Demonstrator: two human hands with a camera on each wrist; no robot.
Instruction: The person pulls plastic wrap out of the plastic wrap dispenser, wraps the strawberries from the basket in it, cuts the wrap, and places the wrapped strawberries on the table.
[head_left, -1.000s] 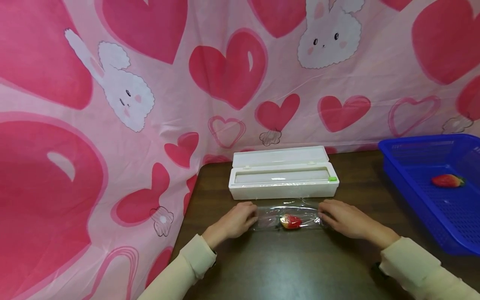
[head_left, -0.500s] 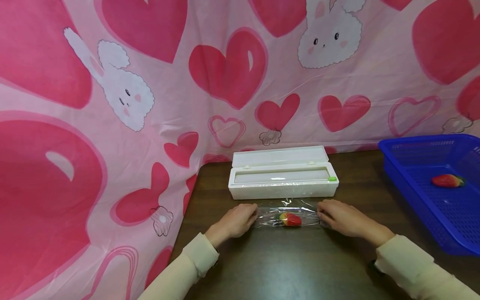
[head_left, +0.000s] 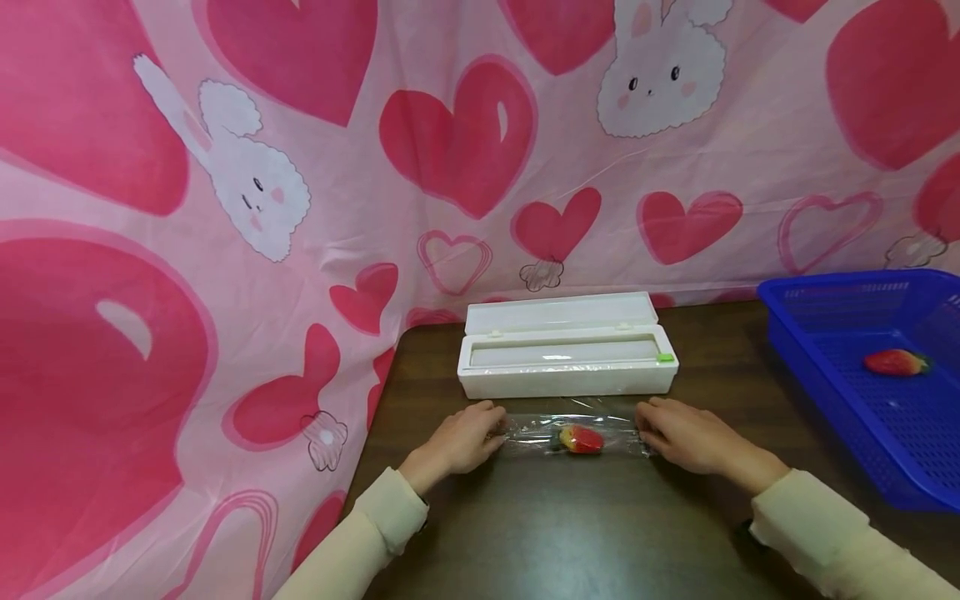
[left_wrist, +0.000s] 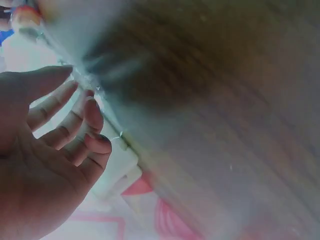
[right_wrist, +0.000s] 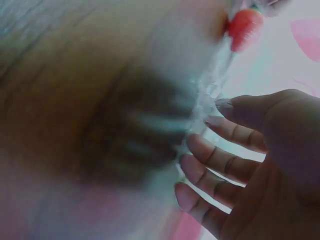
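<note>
A red and yellow strawberry lies on the table, wrapped in a strip of clear plastic wrap. My left hand is at the strip's left end, thumb and forefinger pinching the film, the other fingers loosely bent in the left wrist view. At the right end, my right hand pinches the film between thumb and fingertips. The strawberry also shows beyond the right thumb in the right wrist view. Just behind the strip stands a white plastic wrap dispenser, its lid raised, with a roll inside.
To the right sits a blue plastic basket holding another strawberry. A pink cloth with hearts and rabbits hangs behind and left of the dark wooden table. A green slider is on the dispenser's right end.
The strawberry has turned over and its film strip has narrowed. My left hand has since shifted slightly left and back; the right hand has barely moved.
</note>
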